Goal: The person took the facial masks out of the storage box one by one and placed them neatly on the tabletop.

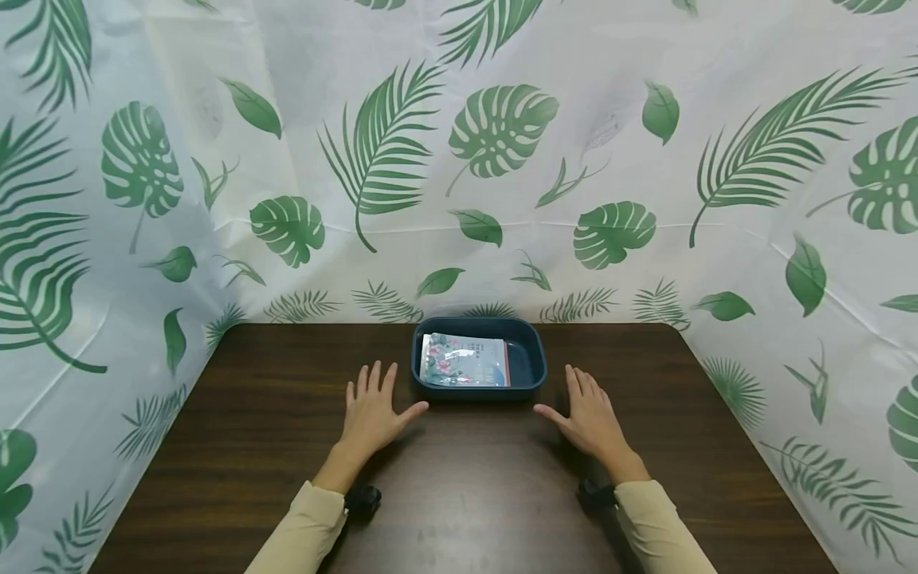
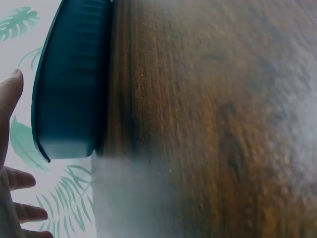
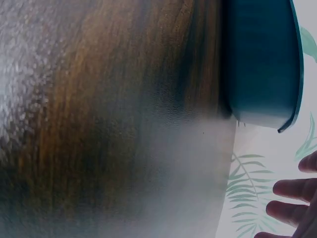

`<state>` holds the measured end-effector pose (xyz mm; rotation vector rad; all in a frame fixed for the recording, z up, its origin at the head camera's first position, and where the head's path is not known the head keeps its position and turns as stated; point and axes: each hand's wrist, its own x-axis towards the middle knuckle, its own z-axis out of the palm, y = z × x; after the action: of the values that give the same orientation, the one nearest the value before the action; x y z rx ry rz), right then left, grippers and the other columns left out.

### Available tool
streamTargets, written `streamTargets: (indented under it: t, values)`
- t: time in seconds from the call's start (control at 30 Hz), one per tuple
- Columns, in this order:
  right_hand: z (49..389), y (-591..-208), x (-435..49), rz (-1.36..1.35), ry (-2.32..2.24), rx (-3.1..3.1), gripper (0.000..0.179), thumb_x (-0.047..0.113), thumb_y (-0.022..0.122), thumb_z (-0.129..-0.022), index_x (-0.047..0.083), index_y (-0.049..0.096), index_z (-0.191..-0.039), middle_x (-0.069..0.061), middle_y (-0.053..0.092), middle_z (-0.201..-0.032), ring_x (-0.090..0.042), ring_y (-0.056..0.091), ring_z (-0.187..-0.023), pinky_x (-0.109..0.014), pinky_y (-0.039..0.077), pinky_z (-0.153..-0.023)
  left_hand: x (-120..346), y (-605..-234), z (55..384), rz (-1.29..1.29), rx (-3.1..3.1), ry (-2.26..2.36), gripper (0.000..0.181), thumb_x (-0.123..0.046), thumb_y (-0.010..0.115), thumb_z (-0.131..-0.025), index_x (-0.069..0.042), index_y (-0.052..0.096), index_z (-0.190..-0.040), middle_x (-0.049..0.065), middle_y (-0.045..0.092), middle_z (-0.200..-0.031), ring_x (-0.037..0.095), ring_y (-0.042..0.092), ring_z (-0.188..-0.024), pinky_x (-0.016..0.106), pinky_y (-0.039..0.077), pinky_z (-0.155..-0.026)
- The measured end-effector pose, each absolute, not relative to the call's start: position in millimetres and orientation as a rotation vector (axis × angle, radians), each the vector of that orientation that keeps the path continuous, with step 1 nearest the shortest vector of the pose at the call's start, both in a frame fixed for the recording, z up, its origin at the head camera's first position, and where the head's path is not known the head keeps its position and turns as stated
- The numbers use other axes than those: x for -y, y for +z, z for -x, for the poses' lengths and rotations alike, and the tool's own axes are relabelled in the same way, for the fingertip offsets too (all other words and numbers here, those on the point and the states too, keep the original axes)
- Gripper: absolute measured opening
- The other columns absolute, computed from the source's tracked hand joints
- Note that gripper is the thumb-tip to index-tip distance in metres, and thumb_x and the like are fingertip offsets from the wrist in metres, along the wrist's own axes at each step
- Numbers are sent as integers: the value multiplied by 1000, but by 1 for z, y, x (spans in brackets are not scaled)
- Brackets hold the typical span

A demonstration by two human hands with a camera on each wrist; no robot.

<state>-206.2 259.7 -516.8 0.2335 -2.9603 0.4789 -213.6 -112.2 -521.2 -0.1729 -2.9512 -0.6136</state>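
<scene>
A dark blue rectangular tray (image 1: 527, 363) with raised walls stands at the far edge of the table. Inside it, toward the left, lies a flat white packet (image 1: 466, 363) with a floral print and a red strip on its right side. My left hand (image 1: 375, 410) is spread out just left of the tray's near corner, its thumb pointing inward. On the other side my right hand (image 1: 591, 414) mirrors it, fingers stretched forward. Neither hand holds anything. Both wrist views show the tray's outer wall (image 2: 72, 89) beside the fingers.
The dark wood table (image 1: 459, 494) has rounded far corners. Behind it and along both sides hangs a white curtain (image 1: 516, 255) printed with green leaves. A black strap with a small device (image 1: 363, 501) sits on each wrist, below pale yellow sleeves.
</scene>
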Motion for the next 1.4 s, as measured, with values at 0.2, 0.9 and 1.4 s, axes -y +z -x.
streamTargets:
  t: [0.2, 0.9, 1.4]
  values:
    - [206, -515, -259, -214, 570, 2955, 96, 59, 58, -89, -6, 24, -151, -31, 33, -151, -49, 32, -137, -64, 27, -111, 111, -519, 214, 164, 2941, -751, 97, -74, 57, -80, -13, 34, -152, 20, 29, -158, 44, 22, -146, 69, 19, -112]
    - [212, -513, -256, -131, 894, 2989, 89, 56, 51, -95, -1, 18, -154, -31, 24, -155, -50, 26, -141, -66, 24, -111, 106, -524, 215, 136, 2747, -1236, 83, -55, 63, -87, -9, 36, -151, 18, 35, -156, 39, 32, -143, 62, 28, -112]
    - [225, -516, -257, -98, 1192, 2911, 77, 49, 50, -98, 2, 24, -153, -27, 28, -156, -46, 28, -142, -63, 24, -113, 97, -524, 226, 59, 2666, -1567, 83, -51, 63, -89, -7, 32, -152, 18, 32, -157, 39, 30, -144, 59, 27, -114]
